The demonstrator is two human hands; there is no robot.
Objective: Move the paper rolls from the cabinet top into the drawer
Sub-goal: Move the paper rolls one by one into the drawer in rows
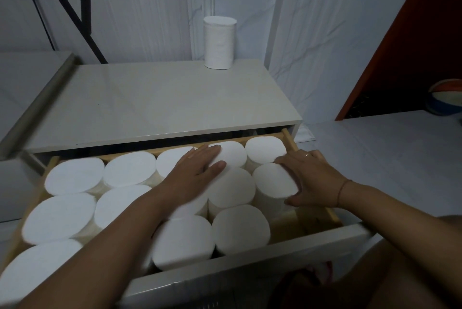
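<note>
One white paper roll [219,43] stands upright at the back edge of the pale cabinet top [160,98]. Below it the drawer [287,253] is pulled out and packed with several upright white rolls. My left hand [197,166] lies flat, fingers spread, on the tops of rolls in the back row. My right hand [310,178] wraps around the side of a roll [273,179] at the drawer's right end, thumb in front and fingers behind. A gap of bare wood shows in the drawer's front right corner [290,223].
A white sheet covers the wall behind and the surface to the right [387,153]. A black metal frame [75,13] leans at the back left. A basketball [447,97] sits at the far right by a red panel. My knee is at bottom right.
</note>
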